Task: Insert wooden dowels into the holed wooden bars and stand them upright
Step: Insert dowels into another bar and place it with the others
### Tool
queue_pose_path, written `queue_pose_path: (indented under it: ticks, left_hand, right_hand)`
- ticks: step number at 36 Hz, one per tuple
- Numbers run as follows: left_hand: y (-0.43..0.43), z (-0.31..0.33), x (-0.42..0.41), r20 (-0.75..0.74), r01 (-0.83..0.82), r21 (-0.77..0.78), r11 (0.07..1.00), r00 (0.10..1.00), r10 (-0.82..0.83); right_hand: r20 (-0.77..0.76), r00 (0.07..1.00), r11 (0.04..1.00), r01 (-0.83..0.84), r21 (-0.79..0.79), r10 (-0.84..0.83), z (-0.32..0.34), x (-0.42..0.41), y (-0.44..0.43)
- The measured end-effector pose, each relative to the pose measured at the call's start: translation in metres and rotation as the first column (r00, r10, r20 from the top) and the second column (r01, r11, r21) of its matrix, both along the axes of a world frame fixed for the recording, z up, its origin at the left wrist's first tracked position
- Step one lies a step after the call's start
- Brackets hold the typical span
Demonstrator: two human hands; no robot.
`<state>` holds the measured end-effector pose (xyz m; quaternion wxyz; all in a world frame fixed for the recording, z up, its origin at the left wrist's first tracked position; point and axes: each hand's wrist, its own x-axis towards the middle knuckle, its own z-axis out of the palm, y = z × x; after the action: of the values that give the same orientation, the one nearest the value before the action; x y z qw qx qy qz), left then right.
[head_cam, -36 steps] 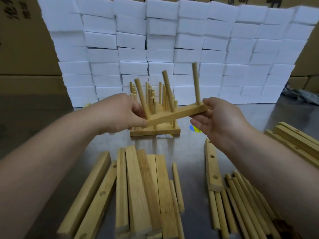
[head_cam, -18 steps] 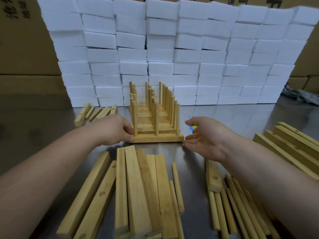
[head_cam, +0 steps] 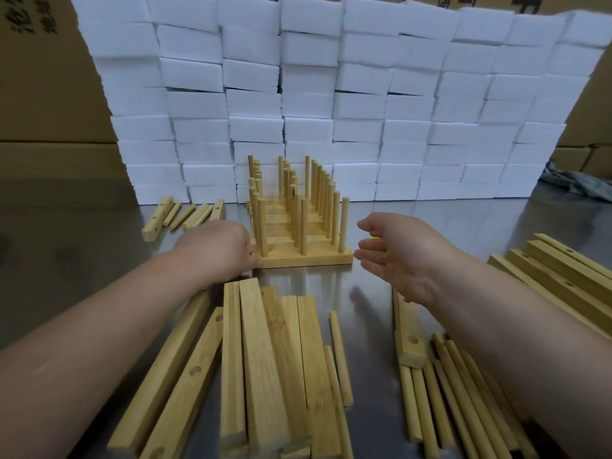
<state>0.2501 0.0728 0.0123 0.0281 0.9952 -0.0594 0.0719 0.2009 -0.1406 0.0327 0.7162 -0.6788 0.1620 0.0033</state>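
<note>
A row of finished bars with upright dowels (head_cam: 299,207) stands on the metal table. The nearest bar (head_cam: 308,259) carries three dowels and sits at the front of the row. My left hand (head_cam: 220,248) rests at that bar's left end, fingers touching it. My right hand (head_cam: 394,256) hovers just right of the bar's right end, fingers relaxed and holding nothing. Loose holed bars (head_cam: 265,362) lie in front of me. Loose dowels (head_cam: 453,402) lie at the lower right, partly under my right forearm.
A wall of white foam blocks (head_cam: 331,94) rises behind the row. More holed bars (head_cam: 563,279) are stacked at the right. A few bars and dowels (head_cam: 185,215) lie at the back left. A single bar (head_cam: 407,332) lies near my right wrist.
A second ago both hands held the three-dowel bar tilted in the air. It now stands at the front of the row, and my right hand has let go and drawn slightly away.
</note>
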Motion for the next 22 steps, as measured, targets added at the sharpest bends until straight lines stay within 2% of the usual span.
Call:
queue_pose_path:
  ticks: [3, 7, 9, 11, 13, 15, 16, 18, 22]
  left_hand:
    - [-0.003, 0.009, -0.003, -0.002, 0.030, 0.023, 0.999, 1.000, -0.030]
    - [-0.006, 0.033, -0.014, 0.001, 0.119, -0.089, 0.989, 0.993, -0.119]
    - [-0.008, 0.045, -0.024, -0.101, 0.201, -0.144, 0.969, 0.971, -0.216]
    - [-0.013, 0.055, -0.038, -0.224, 0.287, -0.162, 0.944, 0.921, -0.318]
    - [-0.020, 0.060, -0.052, -0.292, 0.357, -0.130, 0.925, 0.878, -0.380]
    - [-0.032, 0.061, -0.065, -0.320, 0.421, -0.076, 0.904, 0.848, -0.422]
    - [-0.039, 0.060, -0.071, -0.324, 0.456, -0.052, 0.888, 0.834, -0.447]
    - [-0.056, 0.055, -0.084, -0.336, 0.540, -0.035, 0.841, 0.786, -0.519]
    - [-0.079, 0.048, -0.108, -0.367, 0.681, -0.100, 0.725, 0.652, -0.663]
  right_hand:
    - [0.039, 0.999, 0.999, -0.019, -0.034, 0.021, 0.004, -0.002, -0.002]
    - [0.101, 0.994, 0.993, -0.034, -0.117, 0.046, 0.012, -0.005, -0.002]
    - [0.133, 0.988, 0.974, -0.044, -0.224, 0.075, 0.016, -0.005, -0.003]
    - [0.134, 0.980, 0.907, -0.081, -0.414, 0.148, 0.020, -0.007, -0.004]
    - [0.123, 0.963, 0.730, -0.096, -0.677, 0.240, 0.023, -0.009, -0.006]
    - [0.086, 0.955, 0.492, -0.067, -0.868, 0.283, 0.025, -0.012, -0.010]
    - [0.059, 0.957, 0.395, -0.061, -0.917, 0.284, 0.025, -0.012, -0.012]
    - [-0.014, 0.961, 0.262, -0.089, -0.961, 0.276, 0.024, -0.011, -0.017]
    - [-0.157, 0.961, 0.011, -0.164, -0.986, 0.227, 0.012, -0.004, -0.020]
